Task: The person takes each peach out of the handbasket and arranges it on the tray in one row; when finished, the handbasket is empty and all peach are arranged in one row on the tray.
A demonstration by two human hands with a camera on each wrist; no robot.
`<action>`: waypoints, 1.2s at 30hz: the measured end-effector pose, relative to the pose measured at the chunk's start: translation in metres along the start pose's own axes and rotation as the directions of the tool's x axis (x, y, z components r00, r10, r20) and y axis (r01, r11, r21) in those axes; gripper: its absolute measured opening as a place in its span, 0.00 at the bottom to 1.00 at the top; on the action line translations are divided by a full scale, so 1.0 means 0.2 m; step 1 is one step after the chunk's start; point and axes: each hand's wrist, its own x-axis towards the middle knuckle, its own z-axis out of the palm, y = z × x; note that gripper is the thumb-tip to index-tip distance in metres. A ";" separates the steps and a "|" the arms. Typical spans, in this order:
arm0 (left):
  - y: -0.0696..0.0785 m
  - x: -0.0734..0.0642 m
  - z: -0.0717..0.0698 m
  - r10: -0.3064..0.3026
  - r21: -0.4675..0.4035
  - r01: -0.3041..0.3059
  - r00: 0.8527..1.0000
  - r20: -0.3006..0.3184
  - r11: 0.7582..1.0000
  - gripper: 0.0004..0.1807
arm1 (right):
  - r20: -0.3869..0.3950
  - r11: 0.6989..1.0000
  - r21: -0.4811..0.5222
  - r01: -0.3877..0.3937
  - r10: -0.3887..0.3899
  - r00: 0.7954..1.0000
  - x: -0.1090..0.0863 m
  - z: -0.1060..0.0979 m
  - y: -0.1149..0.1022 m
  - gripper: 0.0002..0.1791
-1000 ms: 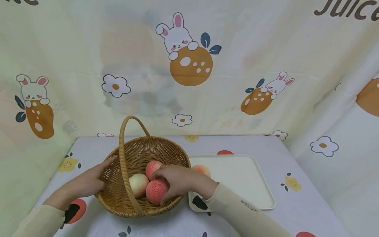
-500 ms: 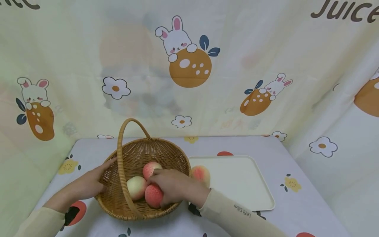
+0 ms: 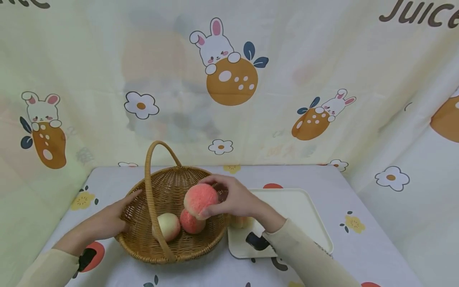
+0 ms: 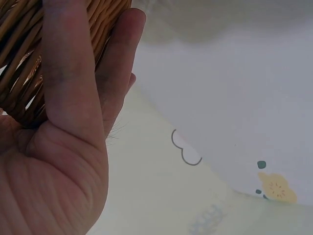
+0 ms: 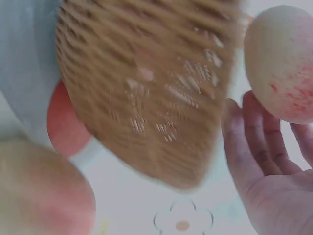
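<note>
My right hand (image 3: 238, 199) holds a pink-red peach (image 3: 200, 197) between thumb and fingers, raised over the right part of the wicker basket (image 3: 172, 185). In the right wrist view, the held peach (image 5: 281, 63) shows a pale side with red speckles. Two peaches lie in the basket: a red peach (image 3: 192, 223), partly covered by the held one, and a pale yellow peach (image 3: 169, 226) beside the handle. My left hand (image 3: 107, 219) grips the basket's left side. In the left wrist view, its fingers (image 4: 73, 68) lie along the woven wall.
A white tray (image 3: 290, 223) stands right of the basket. On its left end sits a yellowish peach (image 3: 239, 222), mostly hidden by my right hand and wrist. The basket's tall arched handle (image 3: 148, 187) rises on the left. A printed curtain (image 3: 172, 79) hangs behind the table.
My right hand has lifted a peach from inside the basket, moving up and slightly right. The red peach below it now shows more toward the middle. My left hand has stayed at the basket.
</note>
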 end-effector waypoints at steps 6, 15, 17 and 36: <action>0.00 0.00 -0.01 -0.001 0.002 0.001 1.000 0.000 1.000 0.57 | -0.103 0.991 0.131 0.029 -0.015 0.995 -0.10 -0.23 -0.01 0.36; 0.02 0.01 -0.01 0.009 0.017 -0.008 1.000 0.000 1.000 0.56 | -0.281 0.972 -0.217 -0.090 0.026 0.959 -0.28 -0.45 0.12 0.37; 0.02 0.01 -0.01 0.012 0.014 -0.012 1.000 -0.001 1.000 0.56 | -0.308 0.944 -0.304 -0.131 0.033 0.951 -0.33 -0.48 0.19 0.37; 0.01 0.00 0.00 0.001 0.007 -0.001 1.000 -0.009 1.000 0.57 | -0.183 0.736 -0.644 -0.208 0.115 0.976 -0.52 -0.45 0.52 0.38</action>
